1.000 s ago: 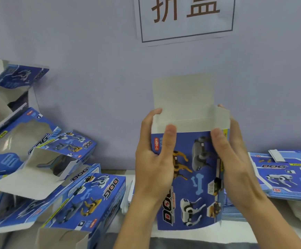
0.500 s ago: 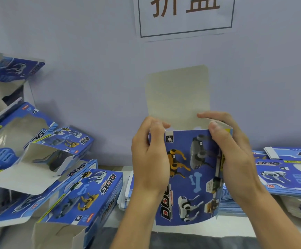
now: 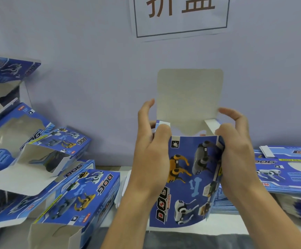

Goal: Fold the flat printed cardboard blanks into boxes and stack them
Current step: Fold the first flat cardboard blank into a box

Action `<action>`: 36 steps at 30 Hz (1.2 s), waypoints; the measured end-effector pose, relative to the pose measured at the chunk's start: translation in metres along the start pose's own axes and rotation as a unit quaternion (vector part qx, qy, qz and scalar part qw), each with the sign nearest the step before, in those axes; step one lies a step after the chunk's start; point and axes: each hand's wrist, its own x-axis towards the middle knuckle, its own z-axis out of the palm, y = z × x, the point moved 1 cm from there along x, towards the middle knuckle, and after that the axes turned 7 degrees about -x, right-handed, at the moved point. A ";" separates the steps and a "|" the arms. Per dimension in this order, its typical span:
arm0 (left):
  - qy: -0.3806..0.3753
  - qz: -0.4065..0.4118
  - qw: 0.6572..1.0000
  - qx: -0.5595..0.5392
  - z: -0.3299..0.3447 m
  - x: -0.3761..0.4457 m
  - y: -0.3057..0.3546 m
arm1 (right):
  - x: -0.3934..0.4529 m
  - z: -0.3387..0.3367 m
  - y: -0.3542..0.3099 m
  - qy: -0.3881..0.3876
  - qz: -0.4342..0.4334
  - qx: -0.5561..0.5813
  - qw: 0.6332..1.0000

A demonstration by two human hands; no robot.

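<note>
Two hands are up in front of the wall with one box (image 3: 189,177) between them, held upright above the near edge of the surface (image 3: 218,224). The left hand (image 3: 151,151) grips its left top corner, fingers curled round a small side flap (image 3: 161,124); the right hand (image 3: 236,146) grips the right top corner the same way, thumb on the other side flap (image 3: 212,124). The big grey lid flap (image 3: 189,97) stands straight up behind them. The printed face shows four robot dogs, a bone and the word "DOG".

To the left lie at least five folded boxes (image 3: 78,193), heaped loosely, open ends showing, each marked "DOG"; smaller print there is too blurred to read. On the right sits one stack of flat blanks (image 3: 289,171), too many to count, top one also reading "DOG". One white sign (image 3: 180,15) hangs on the wall with two large brown Chinese characters in a dark frame.
</note>
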 end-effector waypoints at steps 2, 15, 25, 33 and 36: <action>0.006 -0.011 1.000 0.002 -0.001 0.000 -0.002 | -0.001 0.000 -0.003 -0.030 0.016 0.006 0.999; 0.007 0.083 0.996 0.023 -0.001 0.001 0.002 | -0.001 0.001 0.000 -0.046 -0.054 0.036 0.997; 0.049 0.026 0.997 -0.049 -0.011 -0.001 -0.005 | -0.009 -0.006 -0.012 -0.232 0.001 0.064 0.971; 0.074 0.027 0.994 -0.071 -0.017 0.003 -0.001 | 0.010 0.004 -0.020 -0.221 0.066 0.017 0.973; 0.081 0.010 0.994 -0.077 -0.020 0.005 -0.002 | 0.000 -0.009 -0.003 -0.249 0.004 -0.063 0.967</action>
